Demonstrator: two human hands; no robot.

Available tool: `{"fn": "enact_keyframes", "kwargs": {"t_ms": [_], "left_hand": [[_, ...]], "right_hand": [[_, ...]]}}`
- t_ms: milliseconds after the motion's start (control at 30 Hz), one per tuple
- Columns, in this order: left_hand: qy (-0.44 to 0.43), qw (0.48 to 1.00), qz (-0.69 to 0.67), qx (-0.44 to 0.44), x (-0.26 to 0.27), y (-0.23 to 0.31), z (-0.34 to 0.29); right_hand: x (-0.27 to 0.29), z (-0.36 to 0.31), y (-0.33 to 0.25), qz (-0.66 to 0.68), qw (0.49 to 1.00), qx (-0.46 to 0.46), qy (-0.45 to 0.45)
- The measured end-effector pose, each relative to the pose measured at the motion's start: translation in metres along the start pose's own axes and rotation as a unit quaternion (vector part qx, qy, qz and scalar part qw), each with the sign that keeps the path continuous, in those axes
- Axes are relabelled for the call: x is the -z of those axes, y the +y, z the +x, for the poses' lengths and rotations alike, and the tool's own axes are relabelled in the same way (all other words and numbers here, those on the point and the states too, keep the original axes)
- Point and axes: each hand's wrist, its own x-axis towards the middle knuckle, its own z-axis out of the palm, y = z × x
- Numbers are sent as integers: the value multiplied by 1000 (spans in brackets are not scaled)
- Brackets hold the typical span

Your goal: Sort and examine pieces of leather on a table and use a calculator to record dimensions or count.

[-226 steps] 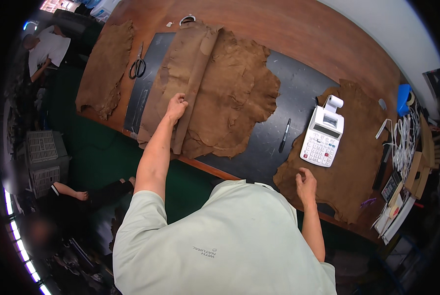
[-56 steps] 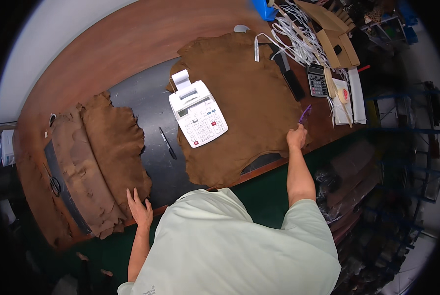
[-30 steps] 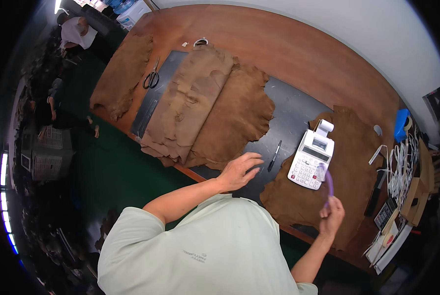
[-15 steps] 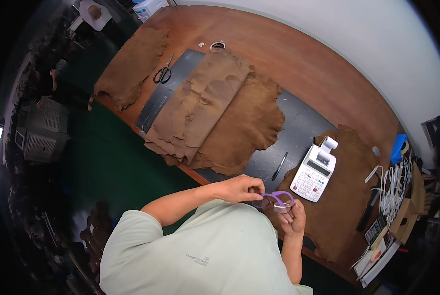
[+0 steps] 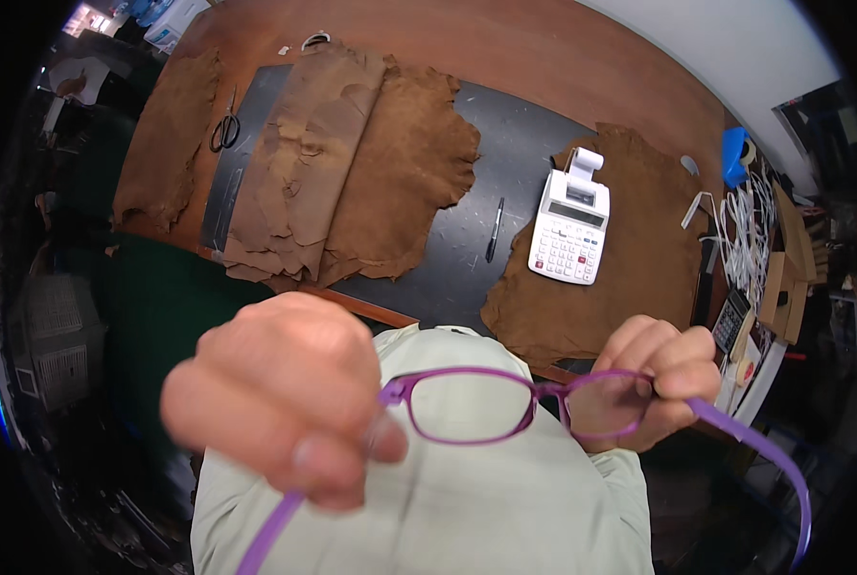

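A pair of purple-framed glasses point(image 5: 547, 390) is held up close in front of me, its arms unfolded and pointing back toward the lower edge. My left hand point(image 5: 280, 388), large and slightly blurred, is closed around the glasses at the left hinge. At the other lens my right hand point(image 5: 660, 369) pinches the frame by its outer corner, the fingers curled. Through the lenses shows my pale green shirt point(image 5: 448, 508).
Beyond my hands is a brown table with a dark mat point(image 5: 467, 244). On it lie folded brown leather hides point(image 5: 299, 163), scissors point(image 5: 225, 129), a pen point(image 5: 495, 230) and a white printing calculator point(image 5: 572, 225) on another hide. White cables point(image 5: 735, 225) bunch at the right.
Both hands have lifted the glasses from near the table edge up close to the view. The glasses now face forward with their arms spread. The view has shifted too.
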Motion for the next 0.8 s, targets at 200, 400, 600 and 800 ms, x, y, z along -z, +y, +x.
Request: {"fn": "enact_keyframes", "kwargs": {"t_ms": [200, 400, 600, 800], "left_hand": [[34, 996, 80, -32, -28, 26, 1], [-194, 957, -24, 214, -15, 63, 36], [-184, 969, -21, 166, -4, 77, 24], [-157, 982, -1, 110, -23, 50, 24]], "right_hand": [[-12, -4, -34, 39, 994, 98, 21], [-5, -2, -63, 24, 995, 93, 20], [-8, 17, -65, 15, 985, 156, 79], [23, 15, -80, -31, 984, 154, 84]]}}
